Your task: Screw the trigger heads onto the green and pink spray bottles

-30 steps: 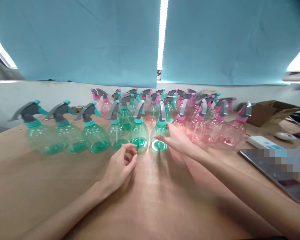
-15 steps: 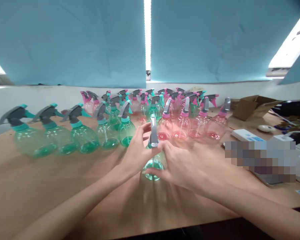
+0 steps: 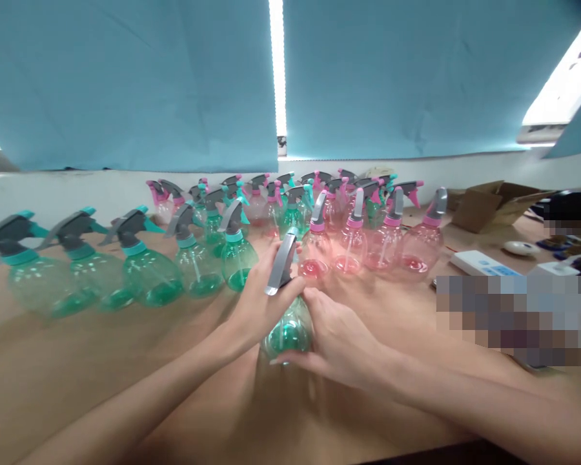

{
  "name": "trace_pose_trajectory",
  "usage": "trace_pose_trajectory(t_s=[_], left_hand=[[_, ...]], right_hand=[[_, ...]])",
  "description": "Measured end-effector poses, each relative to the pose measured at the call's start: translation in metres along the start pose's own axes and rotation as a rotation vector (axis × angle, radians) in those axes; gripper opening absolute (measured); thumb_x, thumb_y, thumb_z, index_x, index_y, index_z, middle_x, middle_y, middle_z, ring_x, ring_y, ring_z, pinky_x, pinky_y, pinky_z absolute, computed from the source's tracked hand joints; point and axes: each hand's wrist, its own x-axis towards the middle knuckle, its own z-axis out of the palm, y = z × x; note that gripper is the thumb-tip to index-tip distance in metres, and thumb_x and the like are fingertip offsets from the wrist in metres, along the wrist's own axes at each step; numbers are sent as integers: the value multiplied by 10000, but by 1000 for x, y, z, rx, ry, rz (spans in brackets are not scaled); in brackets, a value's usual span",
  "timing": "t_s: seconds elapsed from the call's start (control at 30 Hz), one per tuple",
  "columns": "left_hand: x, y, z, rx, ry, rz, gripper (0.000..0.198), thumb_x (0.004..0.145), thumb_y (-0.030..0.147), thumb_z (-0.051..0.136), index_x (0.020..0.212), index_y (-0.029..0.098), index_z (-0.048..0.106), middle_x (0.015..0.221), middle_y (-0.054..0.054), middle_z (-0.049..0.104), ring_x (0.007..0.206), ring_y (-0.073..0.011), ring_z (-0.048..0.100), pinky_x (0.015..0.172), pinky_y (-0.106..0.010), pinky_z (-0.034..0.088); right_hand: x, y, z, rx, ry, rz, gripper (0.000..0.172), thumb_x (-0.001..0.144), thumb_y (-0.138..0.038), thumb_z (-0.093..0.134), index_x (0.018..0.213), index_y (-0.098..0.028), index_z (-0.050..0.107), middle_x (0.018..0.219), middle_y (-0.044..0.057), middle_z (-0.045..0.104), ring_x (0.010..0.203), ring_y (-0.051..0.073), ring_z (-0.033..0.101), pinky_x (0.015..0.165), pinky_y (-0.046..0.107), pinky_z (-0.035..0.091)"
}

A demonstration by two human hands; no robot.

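A green spray bottle with a grey trigger head stands at the middle of the wooden table, between my hands. My left hand is wrapped round its neck, just under the grey head, which points away and slightly right. Around the lower body of the same bottle, my right hand grips from the right, thumb across the near side. Left of my hands is a row of green spray bottles. Beyond my right hand stand several pink spray bottles in a row.
More pink and green bottles crowd the back by the wall. An open cardboard box lies at the back right. Near it are a white mouse, a white box and a blurred-out patch.
The grey head of the held bottle has turned, so its lever now slants toward the lower left. My hands remain around the bottle. The view has shifted slightly.
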Motion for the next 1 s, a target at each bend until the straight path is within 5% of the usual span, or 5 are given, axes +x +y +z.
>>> trace_pose_trajectory(t_s=[0.17, 0.37, 0.63, 0.8, 1.0], left_hand=[[3, -7, 0, -28, 49, 23, 345, 799, 147, 527, 1134, 205, 582, 877, -13, 614, 976, -219, 625, 881, -392, 528], [-1, -14, -2, -61, 24, 48, 377, 827, 138, 528, 1185, 249, 566, 1178, -48, 621, 1075, -228, 617, 892, -375, 545], [3, -9, -6, -63, 14, 1, 60, 753, 161, 520, 763, 217, 499, 767, -4, 542, 801, -200, 608, 658, -328, 513], [5, -8, -8, -51, 21, -15, 44, 724, 183, 521, 703, 217, 503, 645, 8, 473, 800, -213, 581, 625, -318, 454], [3, -5, -11, -2, -6, -62, 98, 723, 196, 525, 779, 212, 604, 601, 23, 496, 547, -137, 460, 489, -278, 380]], right_hand=[[6, 0, -2, 135, -54, 36, 879, 780, -495, 748, 1416, -128, 264, 1363, 247, 513, 1254, 390, 529, 887, 500, 555], [7, 1, -20, 400, -242, 137, 902, 774, -466, 769, 1467, -184, 265, 1434, 177, 476, 1234, 306, 558, 961, 431, 529], [14, 26, -39, 437, -393, 89, 882, 813, -541, 710, 1527, -278, 265, 1492, 116, 455, 1324, 311, 482, 1057, 489, 442], [3, 62, -25, 297, -365, 59, 888, 767, -650, 695, 1471, -193, 406, 1505, 163, 436, 1376, 328, 413, 1101, 519, 380], [-11, 85, -7, 105, -430, 83, 836, 803, -698, 617, 1419, -145, 499, 1505, 200, 433, 1394, 358, 386, 1116, 557, 341]])
